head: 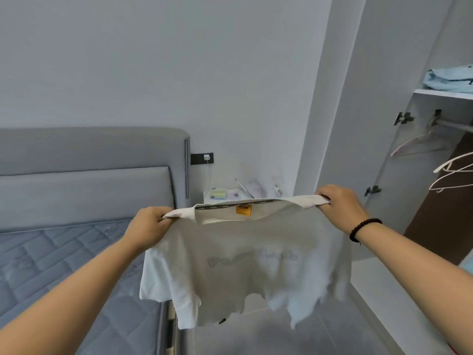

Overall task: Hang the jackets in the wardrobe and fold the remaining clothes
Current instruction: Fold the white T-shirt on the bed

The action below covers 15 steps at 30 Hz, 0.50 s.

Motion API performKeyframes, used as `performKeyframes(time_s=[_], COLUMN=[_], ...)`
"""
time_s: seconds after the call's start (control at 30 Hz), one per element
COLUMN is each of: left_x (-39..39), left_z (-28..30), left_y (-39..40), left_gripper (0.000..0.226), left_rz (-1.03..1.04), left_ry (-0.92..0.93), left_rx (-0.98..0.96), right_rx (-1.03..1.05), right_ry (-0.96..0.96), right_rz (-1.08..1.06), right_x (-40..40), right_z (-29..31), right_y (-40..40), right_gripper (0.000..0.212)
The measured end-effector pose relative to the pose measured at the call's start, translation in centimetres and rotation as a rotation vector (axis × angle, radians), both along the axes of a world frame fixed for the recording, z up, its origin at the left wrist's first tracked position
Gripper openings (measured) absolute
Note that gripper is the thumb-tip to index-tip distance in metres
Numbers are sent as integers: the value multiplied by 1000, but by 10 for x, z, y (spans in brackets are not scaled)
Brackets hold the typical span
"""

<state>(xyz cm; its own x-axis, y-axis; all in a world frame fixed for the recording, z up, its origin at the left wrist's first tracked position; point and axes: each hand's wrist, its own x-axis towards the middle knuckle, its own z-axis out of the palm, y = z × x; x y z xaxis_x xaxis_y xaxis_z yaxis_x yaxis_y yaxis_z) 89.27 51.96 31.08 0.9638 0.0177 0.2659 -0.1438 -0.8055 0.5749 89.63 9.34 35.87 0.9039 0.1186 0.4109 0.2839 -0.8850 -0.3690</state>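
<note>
The T-shirt [245, 254] is off-white, with a faint grey print across the chest, a yellow-orange neck label [243, 209] and a black-and-white tape along the collar. The headboard [89, 160] is plain grey, and the mattress [64, 265] is blue-grey with a quilted line pattern. A dark beaded bracelet [363, 228] circles one wrist, pale blue cloth [448, 79] lies on the white wardrobe shelf [442, 94], and 2 white hangers [453, 175] hang inside.

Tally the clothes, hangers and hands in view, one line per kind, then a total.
Garments: 2, a white cotton T-shirt held up, and folded light-blue cloth on the wardrobe shelf.
Empty white hangers on the rail: 3.
Hands: 2, left hand, right hand.
Total: 7.
</note>
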Motion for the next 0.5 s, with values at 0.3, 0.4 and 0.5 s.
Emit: performKeyframes(time_s=[0.3,0.4,0.5], left_x=[-65,-86,-107], left_z=[26,50,77], left_y=[67,97,130], left_gripper=[36,32,32], left_rz=[287,314,405], left_ry=[-173,-254,-372], left_rx=[-604,-616,-623], right_rx=[434,495,495], right_ry=[-14,-33,-83], right_rz=[-20,27,106], right_x=[-26,-40,-54], right_z=[18,28,45], right_y=[113,153,190], right_gripper=[39,40,44])
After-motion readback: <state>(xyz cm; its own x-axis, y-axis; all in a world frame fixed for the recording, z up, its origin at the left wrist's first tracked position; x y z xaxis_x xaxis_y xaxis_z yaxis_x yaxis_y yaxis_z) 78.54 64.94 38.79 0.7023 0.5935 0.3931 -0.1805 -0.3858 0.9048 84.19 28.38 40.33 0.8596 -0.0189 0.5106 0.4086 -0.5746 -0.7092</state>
